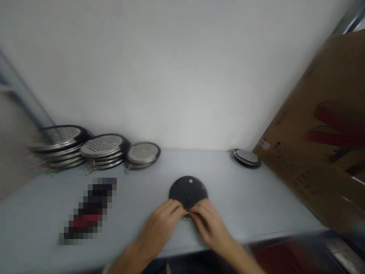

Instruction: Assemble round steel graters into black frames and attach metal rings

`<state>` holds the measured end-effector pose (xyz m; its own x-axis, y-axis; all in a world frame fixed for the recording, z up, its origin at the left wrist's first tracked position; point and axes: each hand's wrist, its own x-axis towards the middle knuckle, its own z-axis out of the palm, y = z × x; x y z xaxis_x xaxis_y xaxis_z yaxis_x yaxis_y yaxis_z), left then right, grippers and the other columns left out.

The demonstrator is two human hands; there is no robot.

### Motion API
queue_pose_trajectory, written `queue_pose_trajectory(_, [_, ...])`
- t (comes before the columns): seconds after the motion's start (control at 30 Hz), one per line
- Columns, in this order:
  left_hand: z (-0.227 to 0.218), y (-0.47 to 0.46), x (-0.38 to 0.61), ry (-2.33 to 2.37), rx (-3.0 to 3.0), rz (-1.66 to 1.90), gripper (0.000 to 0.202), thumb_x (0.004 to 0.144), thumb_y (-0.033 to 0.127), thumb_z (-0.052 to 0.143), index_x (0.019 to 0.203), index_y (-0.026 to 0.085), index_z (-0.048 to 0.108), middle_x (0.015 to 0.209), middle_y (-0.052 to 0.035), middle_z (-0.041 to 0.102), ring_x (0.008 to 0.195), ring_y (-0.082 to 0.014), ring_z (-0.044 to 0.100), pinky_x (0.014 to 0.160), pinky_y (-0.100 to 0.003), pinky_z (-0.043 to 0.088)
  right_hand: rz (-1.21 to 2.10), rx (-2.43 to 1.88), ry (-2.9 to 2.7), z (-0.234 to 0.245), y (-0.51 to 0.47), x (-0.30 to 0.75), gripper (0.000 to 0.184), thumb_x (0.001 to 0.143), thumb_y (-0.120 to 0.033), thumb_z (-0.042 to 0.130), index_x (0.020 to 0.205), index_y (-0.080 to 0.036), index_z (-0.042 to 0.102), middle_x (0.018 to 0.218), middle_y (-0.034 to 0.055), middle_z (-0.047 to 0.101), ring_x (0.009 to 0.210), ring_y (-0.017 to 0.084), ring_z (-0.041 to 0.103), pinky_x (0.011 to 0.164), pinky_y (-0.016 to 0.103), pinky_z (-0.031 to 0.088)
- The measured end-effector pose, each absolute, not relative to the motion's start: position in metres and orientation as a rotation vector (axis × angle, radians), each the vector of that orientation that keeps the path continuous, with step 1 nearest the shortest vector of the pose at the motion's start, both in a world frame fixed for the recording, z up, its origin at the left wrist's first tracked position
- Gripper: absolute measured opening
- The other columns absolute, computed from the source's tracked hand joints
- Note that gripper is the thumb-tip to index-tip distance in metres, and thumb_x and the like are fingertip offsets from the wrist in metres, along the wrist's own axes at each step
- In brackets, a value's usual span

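A round black disc [188,187] lies on the grey table near its front edge, with a pale spot on its upper part. At its near rim sits a small metal clasp-like piece [186,217], partly covered by fingers. My left hand [168,217] pinches at this piece from the left, and my right hand [208,219] pinches at it from the right. The fingertips of both hands almost meet there. Exactly which part each hand grips is hidden and blurred.
Stacks of round perforated metal plates with black rims [59,137] [104,146] and a smaller plate stack [144,152] stand back left. A grated disc [246,156] lies back right. A pixelated dark object [91,209] lies left. A cardboard box [319,152] borders the right; a white wall [185,76] rises behind.
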<state>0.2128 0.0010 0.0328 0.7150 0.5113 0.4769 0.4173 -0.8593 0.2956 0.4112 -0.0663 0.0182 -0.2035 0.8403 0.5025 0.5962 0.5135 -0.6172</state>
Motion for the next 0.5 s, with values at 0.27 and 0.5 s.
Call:
queue_pose_trajectory(0.27, [0.0331, 0.0046, 0.2097, 0.684, 2.704, 0.86, 0.019, 0.095, 0.004, 0.057, 0.094, 0.019, 0.069, 0.09, -0.0016, 0.07, 0.084, -0.0196, 0.065, 0.077, -0.03, 0.053, 0.278, -1.149, -1.959, 0.0148, -0.0643, 0.4121, 0.021, 0.099, -0.01, 0.053, 0.113, -0.023, 0.062, 0.109, 0.0089, 0.064, 0.102, 0.024, 0.058, 0.088, 0.04, 0.048])
queue_pose_trajectory(0.5, [0.0317, 0.0024, 0.2163, 0.659, 2.741, 0.888, 0.016, 0.096, 0.006, 0.057, 0.095, 0.019, 0.067, 0.09, -0.0028, 0.069, 0.084, -0.0215, 0.064, 0.076, -0.033, 0.052, 0.338, -1.151, -1.922, 0.0136, -0.0642, 0.4141, 0.023, 0.101, -0.01, 0.048, 0.115, -0.023, 0.061, 0.104, 0.0072, 0.066, 0.098, 0.022, 0.059, 0.086, 0.039, 0.048])
